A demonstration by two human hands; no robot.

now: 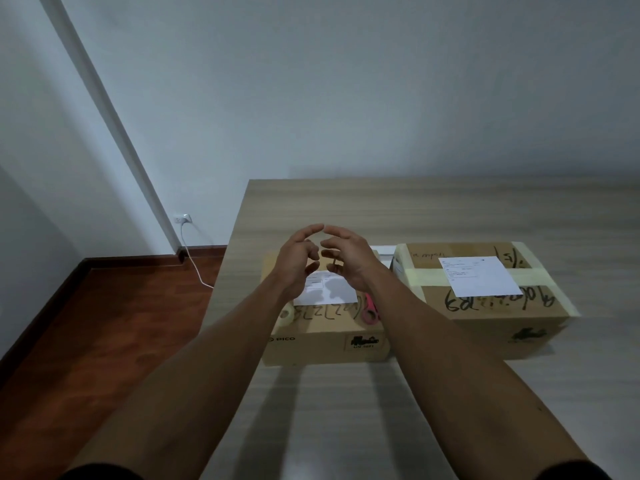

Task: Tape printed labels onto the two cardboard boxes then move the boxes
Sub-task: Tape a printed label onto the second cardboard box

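Both hands hover above the left cardboard box (325, 337), left hand (298, 259) and right hand (346, 259) with fingers loosely curved, fingertips nearly meeting, holding nothing. A printed label (329, 289), clear tape roll (286, 315) and pink scissors (370, 311) lie on that box. The right cardboard box (485, 306), bearing its own label (479, 276), sits beside it on the tabletop (415, 209).

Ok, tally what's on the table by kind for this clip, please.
Cardboard boxes: 2, left box and right box
Printed labels: 2, left label and right label
Tape rolls: 2, clear roll and pink roll
Total: 6
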